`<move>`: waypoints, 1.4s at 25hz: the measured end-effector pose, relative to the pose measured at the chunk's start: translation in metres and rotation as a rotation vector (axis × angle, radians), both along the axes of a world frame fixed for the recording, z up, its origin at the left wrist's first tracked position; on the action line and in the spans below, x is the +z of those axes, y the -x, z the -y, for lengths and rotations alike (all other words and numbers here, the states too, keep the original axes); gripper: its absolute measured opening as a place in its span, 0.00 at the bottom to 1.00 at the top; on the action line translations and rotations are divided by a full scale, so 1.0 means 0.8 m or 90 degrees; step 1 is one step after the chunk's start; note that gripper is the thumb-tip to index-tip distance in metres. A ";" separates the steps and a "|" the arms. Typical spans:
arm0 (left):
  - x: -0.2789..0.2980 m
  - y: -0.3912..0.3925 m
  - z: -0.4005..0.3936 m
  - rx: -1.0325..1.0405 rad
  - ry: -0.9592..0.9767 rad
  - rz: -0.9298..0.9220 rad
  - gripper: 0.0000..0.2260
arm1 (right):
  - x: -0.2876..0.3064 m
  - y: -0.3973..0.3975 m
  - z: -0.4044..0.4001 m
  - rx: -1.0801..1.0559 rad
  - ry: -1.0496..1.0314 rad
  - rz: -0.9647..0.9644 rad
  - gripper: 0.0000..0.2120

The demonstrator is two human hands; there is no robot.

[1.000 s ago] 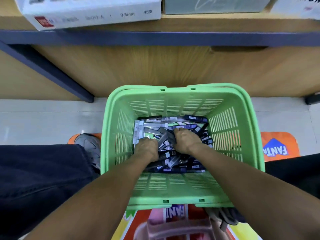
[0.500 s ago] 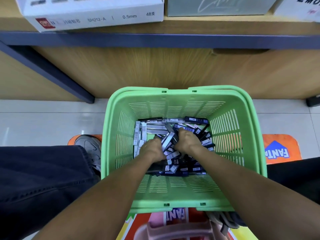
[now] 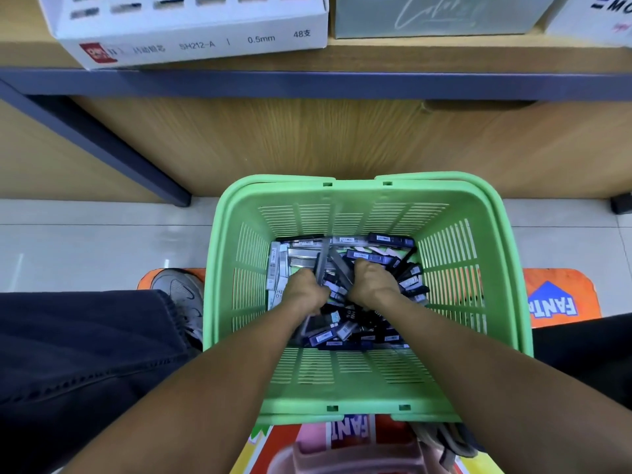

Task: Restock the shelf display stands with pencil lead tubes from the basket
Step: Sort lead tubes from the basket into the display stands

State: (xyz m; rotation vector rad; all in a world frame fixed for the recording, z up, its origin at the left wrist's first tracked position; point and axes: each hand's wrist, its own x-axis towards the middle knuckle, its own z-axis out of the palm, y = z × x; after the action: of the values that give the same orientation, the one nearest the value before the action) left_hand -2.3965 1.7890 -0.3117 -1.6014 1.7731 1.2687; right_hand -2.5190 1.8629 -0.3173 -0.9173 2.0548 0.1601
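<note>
Drawn closer together since a moment ago, both hands gather pencil lead tubes (image 3: 342, 331) in the green basket (image 3: 342, 388). Left hand (image 3: 302, 291) and right hand (image 3: 371, 280) curl around a bundle at centre. Squeezing evenly should keep tubes from slipping before the white box (image 3: 191, 32) at 11 o'clock.

White carton (image 3: 191, 32): far left, on shelf.
Grey shoe (image 3: 181, 295): left, on floor.
Orange floor sticker (image 3: 561, 299): right.
</note>
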 end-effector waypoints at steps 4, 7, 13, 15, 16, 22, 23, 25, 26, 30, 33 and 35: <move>0.002 0.015 -0.008 0.224 -0.084 -0.044 0.08 | 0.002 0.004 0.009 -0.088 -0.009 0.050 0.12; 0.007 0.024 -0.015 0.315 -0.140 -0.076 0.11 | 0.005 0.004 0.015 -0.182 -0.020 0.131 0.16; 0.010 0.016 -0.016 0.458 -0.240 -0.161 0.05 | 0.012 0.002 0.014 -0.331 0.051 0.277 0.16; 0.010 0.014 -0.015 0.494 -0.284 -0.209 0.07 | 0.021 -0.001 0.014 -0.371 0.067 0.337 0.15; 0.012 0.013 -0.015 0.510 -0.314 -0.236 0.09 | 0.026 -0.003 0.013 -0.380 0.074 0.365 0.17; 0.017 0.004 -0.009 0.421 -0.260 -0.230 0.35 | 0.059 -0.005 0.005 -0.412 0.104 0.537 0.17; 0.020 0.003 -0.009 0.417 -0.256 -0.238 0.36 | 0.062 -0.004 0.002 -0.425 0.105 0.562 0.19; 0.026 0.000 -0.008 0.419 -0.261 -0.250 0.42 | 0.061 -0.004 0.000 -0.441 0.109 0.573 0.23; 0.029 -0.001 -0.006 0.420 -0.264 -0.255 0.46 | 0.061 -0.004 0.000 -0.444 0.109 0.577 0.23; 0.029 -0.002 -0.006 0.473 -0.286 -0.268 0.47 | 0.054 0.001 -0.001 -0.433 0.109 0.591 0.15; 0.026 0.001 -0.006 0.551 -0.291 -0.280 0.37 | 0.050 0.009 -0.006 -0.402 0.131 0.526 0.14; 0.025 0.003 -0.007 0.533 -0.264 -0.265 0.35 | 0.052 0.014 -0.008 -0.381 0.147 0.504 0.15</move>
State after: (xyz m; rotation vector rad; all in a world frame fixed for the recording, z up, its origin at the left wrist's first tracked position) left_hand -2.3988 1.7946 -0.2919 -1.9758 0.8805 2.2981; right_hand -2.5304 1.8693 -0.2756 -0.3536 1.5109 -0.6706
